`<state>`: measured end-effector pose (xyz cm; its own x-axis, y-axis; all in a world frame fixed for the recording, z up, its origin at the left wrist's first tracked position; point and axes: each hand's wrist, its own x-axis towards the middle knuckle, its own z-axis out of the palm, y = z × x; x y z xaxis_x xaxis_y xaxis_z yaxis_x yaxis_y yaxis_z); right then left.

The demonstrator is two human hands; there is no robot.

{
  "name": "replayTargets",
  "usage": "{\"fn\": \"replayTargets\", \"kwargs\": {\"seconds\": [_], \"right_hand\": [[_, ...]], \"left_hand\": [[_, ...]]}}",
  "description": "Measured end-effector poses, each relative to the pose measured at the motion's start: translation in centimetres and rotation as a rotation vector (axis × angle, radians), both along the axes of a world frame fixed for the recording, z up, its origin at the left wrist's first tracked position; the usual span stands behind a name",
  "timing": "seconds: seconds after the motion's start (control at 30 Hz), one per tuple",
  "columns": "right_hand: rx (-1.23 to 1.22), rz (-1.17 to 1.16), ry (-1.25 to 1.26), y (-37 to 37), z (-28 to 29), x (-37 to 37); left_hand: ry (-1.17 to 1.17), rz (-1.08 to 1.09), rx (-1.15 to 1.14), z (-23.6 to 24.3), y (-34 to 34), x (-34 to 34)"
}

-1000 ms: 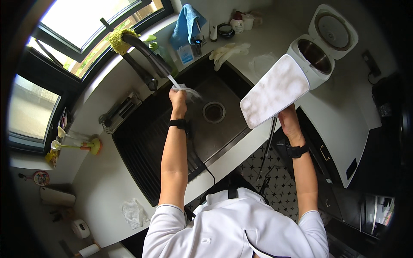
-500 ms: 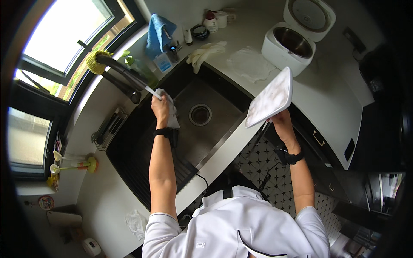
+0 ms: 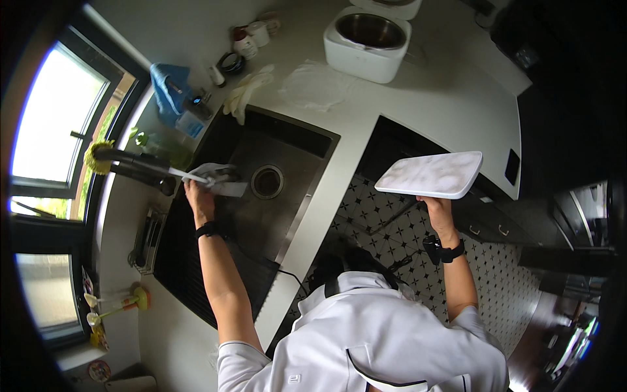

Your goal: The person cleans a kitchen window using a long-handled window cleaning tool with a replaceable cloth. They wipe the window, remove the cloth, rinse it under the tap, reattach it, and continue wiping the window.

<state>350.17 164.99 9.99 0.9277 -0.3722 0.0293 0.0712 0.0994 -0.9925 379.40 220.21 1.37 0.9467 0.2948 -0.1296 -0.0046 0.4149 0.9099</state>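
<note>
Over the dark sink (image 3: 297, 134), head view: left hand (image 3: 194, 194) closed on a pale cloth (image 3: 221, 179), right under the black faucet (image 3: 134, 166) spout. Right hand (image 3: 436, 206) grips a white marble-look board (image 3: 431, 174) by its underside, held flat above the patterned floor (image 3: 375, 212), well clear of the table (image 3: 418, 101). White rice cooker (image 3: 367, 36) stands open behind.

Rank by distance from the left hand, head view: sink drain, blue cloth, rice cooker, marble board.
From the left hand, over the sink:
1. Sink drain, just to its right in the basin.
2. Blue cloth, behind the sink by the window.
3. Rice cooker, far back on the counter.
4. Marble board, held by the right hand off the counter.
</note>
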Motion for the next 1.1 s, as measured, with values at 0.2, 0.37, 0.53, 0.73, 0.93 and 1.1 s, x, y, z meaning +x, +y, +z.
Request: {"fn": "replayTargets", "kwargs": {"seconds": [0.2,0.37,0.53,0.73,0.93,1.1], "right_hand": [[-0.028,-0.144,-0.083,-1.0,-2.4,-2.6],[-0.562,-0.161,-0.010,-2.0,-4.2,-5.0],[-0.475,-0.066,-0.043,-2.5,-6.1,-6.2],[-0.748,0.049,0.182,-3.3,-7.6,-2.3],[-0.460,0.226,0.716,-3.7,-12.9,-0.8],[-0.475,0.578,1.232,-4.8,-22.7,-2.1]], "left_hand": [[-0.044,-0.194,-0.073,1.2,-0.5,-0.6],[-0.061,-0.282,-0.002,1.2,-0.4,-0.7],[0.035,-0.227,-0.135,-0.4,1.3,0.6],[0.115,-0.175,-0.072,-1.3,2.6,0.8],[0.176,-0.102,-0.141,-0.2,1.3,-1.1],[0.194,-0.053,-0.152,0.6,0.0,-1.9]]}}
